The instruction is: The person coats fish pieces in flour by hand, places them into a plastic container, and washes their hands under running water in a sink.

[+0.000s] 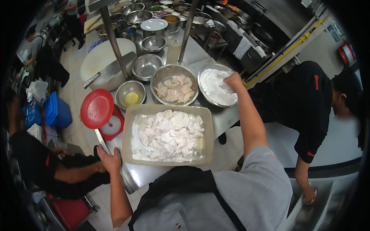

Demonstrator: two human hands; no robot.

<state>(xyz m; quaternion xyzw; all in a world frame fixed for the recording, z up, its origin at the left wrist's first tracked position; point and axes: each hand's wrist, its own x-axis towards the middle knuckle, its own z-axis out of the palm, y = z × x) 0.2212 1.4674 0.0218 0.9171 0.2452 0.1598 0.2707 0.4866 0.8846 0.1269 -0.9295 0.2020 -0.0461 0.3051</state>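
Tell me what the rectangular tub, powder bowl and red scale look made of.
Tub: probably plastic, with dull, cloudy beige walls. Powder bowl: likely stainless steel, its rim grey and shiny. Red scale: smooth pan, slight sheen; plastic or painted metal, unclear.

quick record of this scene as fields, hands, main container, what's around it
left hand: at the edge of the silver metal table, fingers apart
right hand: at the white powder in a powder-filled round steel bowl; grip unclear
main container: rectangular off-white plastic tub, holding powder-coated pale pieces
beyond container: wide round steel bowl with pale raw-looking pieces; small round steel bowl with yellow liquid
left of container: red scale with round pan
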